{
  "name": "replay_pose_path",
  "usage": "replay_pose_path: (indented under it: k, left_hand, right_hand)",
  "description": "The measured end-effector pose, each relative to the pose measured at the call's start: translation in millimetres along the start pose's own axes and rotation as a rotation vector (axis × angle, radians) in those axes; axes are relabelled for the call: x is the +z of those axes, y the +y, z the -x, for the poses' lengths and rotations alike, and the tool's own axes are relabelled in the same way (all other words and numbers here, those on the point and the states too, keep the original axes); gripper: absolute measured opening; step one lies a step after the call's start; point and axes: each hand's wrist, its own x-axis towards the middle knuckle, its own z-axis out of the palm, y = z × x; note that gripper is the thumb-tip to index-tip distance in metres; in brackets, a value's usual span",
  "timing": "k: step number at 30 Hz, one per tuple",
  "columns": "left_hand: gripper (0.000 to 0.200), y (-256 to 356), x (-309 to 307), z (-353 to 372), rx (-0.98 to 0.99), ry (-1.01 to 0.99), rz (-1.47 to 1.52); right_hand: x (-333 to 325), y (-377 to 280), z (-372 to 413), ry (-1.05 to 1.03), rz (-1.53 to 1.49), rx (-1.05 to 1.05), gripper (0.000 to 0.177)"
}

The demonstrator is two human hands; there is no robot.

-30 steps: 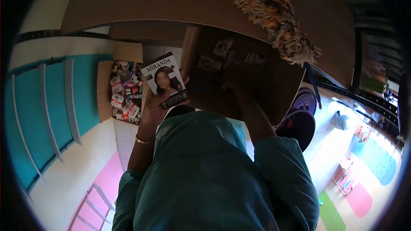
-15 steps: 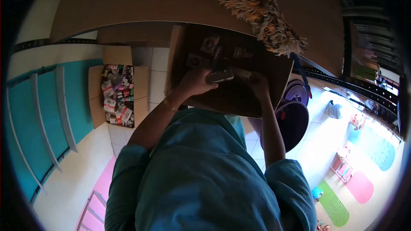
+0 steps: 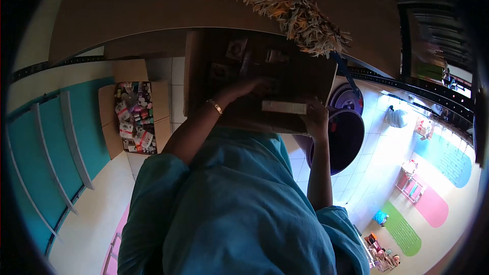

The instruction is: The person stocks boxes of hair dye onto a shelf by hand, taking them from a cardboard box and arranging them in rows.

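My right hand [image 3: 317,117] grips one end of a small, narrow, pale box [image 3: 284,107] above the front side of a large open cardboard box [image 3: 192,74]. My left hand [image 3: 249,87], with a bracelet at its wrist, reaches down into that cardboard box. Its fingers are dim and I cannot make out whether they hold anything. In the shadow inside the cardboard box lie several small packages, among them a square pack with a round mark [image 3: 236,49] and a shiny pack [image 3: 276,56].
An open carton [image 3: 162,107] full of bottles and packs stands on the tiled floor at left. A purple bucket [image 3: 349,142] is at right. A shaggy orange-grey duster [image 3: 290,7] hangs over the cardboard box from a brown shelf [image 3: 153,0]. Dark perforated metal rails [image 3: 402,104] run along the right.
My left hand has gone deeper into the cardboard box, and the dark object it held no longer shows in it. My right hand has moved down with the pale box, which shows more fully.
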Motion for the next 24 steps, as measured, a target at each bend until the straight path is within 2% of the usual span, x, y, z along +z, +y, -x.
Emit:
replay_pose_path:
  k: [2,3,6,8,9,11,14,17,18,20,21,23,24]
  left_hand:
    - [0.04,14,16,21,0.018,-0.16,0.22]
    - [0.04,14,23,28,0.027,-0.24,0.334]
    - [0.047,5,36,38,0.315,-0.29,0.024]
    - [0.044,10,44,51,0.234,-0.297,0.317]
    - [0.042,14,47,58,0.196,-0.297,0.461]
    - [0.044,18,52,71,0.232,-0.29,0.479]
    - [0.046,13,52,75,0.24,-0.264,0.498]
    - [0.047,8,51,82,0.294,-0.178,0.596]
    - [0.047,9,50,86,0.329,-0.14,0.637]
    - [0.048,7,47,97,0.252,-0.331,0.848]
    - [0.049,8,45,103,0.209,-0.431,0.941]
    - [0.052,7,42,117,0.36,-0.609,0.829]
    - [0.053,11,38,122,0.44,-0.698,0.765]
  right_hand:
    - [6,-20,-7,-0.123,-0.358,-0.214,0.021]
    - [9,-19,-10,-0.165,-0.462,-0.248,0.018]
    - [22,-23,-23,-0.258,-0.778,-0.301,0.01]
    - [31,-39,-29,-0.287,-0.985,-0.271,0.004]
    - [33,-38,-33,-0.305,-0.982,-0.283,0.003]
    - [36,-35,-37,-0.343,-0.98,-0.305,0.006]
    - [41,-42,-39,-0.404,-0.995,-0.309,0.02]
    - [40,-70,-29,-0.142,-1.402,0.095,0.038]
    - [39,-67,-28,-0.204,-1.297,0.071,0.041]
    - [37,-69,-25,-0.317,-1.085,0.018,0.048]
    - [36,-74,-22,-0.281,-0.698,-0.114,0.049]
    - [40,-118,-20,-0.152,0.084,-0.368,0.05]
    - [38,-127,-26,-0.047,-0.214,-0.403,0.051]
